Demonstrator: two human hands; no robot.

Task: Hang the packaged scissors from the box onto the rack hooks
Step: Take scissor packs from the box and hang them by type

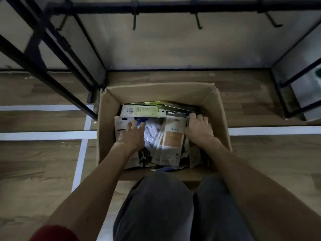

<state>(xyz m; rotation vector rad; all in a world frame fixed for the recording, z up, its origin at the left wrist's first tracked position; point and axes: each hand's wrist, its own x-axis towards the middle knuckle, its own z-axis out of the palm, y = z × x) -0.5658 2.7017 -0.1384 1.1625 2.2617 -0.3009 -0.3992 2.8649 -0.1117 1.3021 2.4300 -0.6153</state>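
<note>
Where white tape (43,135) crosses wood floor (34,162), box (156,92) sits.

Cannot read the blurred print on the packages (171,141) in the box (107,129). Cannot tell whether the right hand (199,131) grips one. Cut off at the far edge: the rack (173,7).

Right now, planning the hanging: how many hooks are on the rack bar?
4 hooks, all empty: far left, partly hidden; centre-left; centre-right; far right. Others may lie outside view.

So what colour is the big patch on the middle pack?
Orange patch on a whitish pack; the head view shows it.
</note>
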